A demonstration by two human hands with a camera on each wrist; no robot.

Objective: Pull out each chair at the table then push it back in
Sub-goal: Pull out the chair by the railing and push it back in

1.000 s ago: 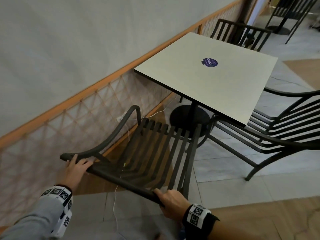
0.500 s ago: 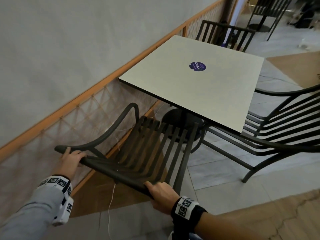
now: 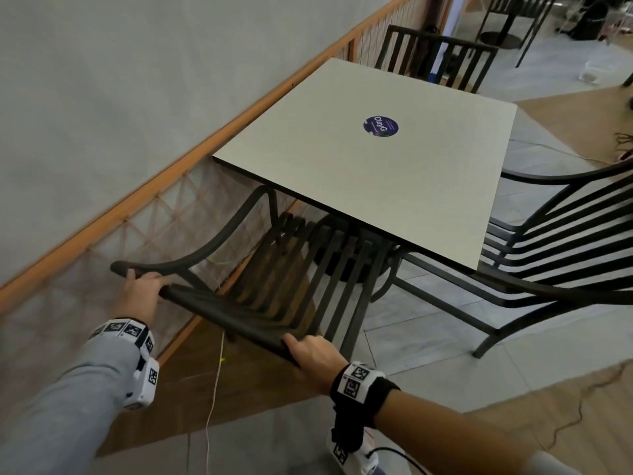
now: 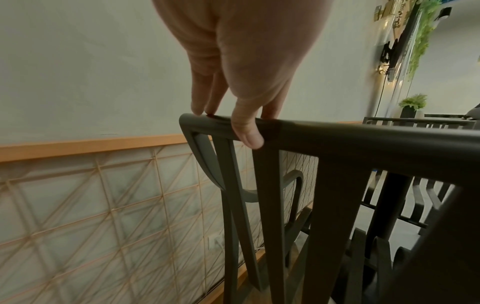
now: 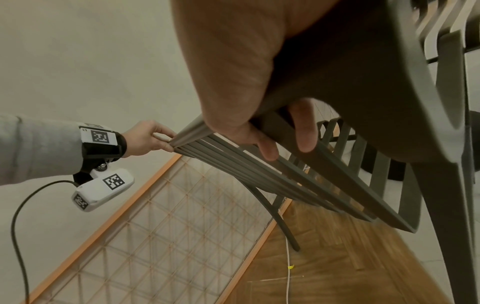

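Note:
A dark slatted chair (image 3: 301,269) stands at the near side of the square pale table (image 3: 428,186), its seat front tucked under the table edge. My left hand (image 3: 140,293) grips the left end of the chair's top rail (image 4: 337,135), thumb curled over the rail's near face and fingers behind it. My right hand (image 3: 311,354) grips the right end of the same rail, fingers (image 5: 303,131) wrapped underneath. A second dark chair (image 3: 565,241) sits at the table's right side, and a third chair (image 3: 435,60) at the far side.
A wall with an orange wooden rail and lattice panel (image 3: 113,255) runs close along the left. A white cable (image 3: 214,399) lies on the floor below the chair. The table's round black base (image 3: 339,265) shows through the slats. More furniture (image 3: 507,25) stands far back.
The chair has slid forward toward the table, so its seat front now lies under the table edge. Both hands kept their grip on the top rail and moved with it.

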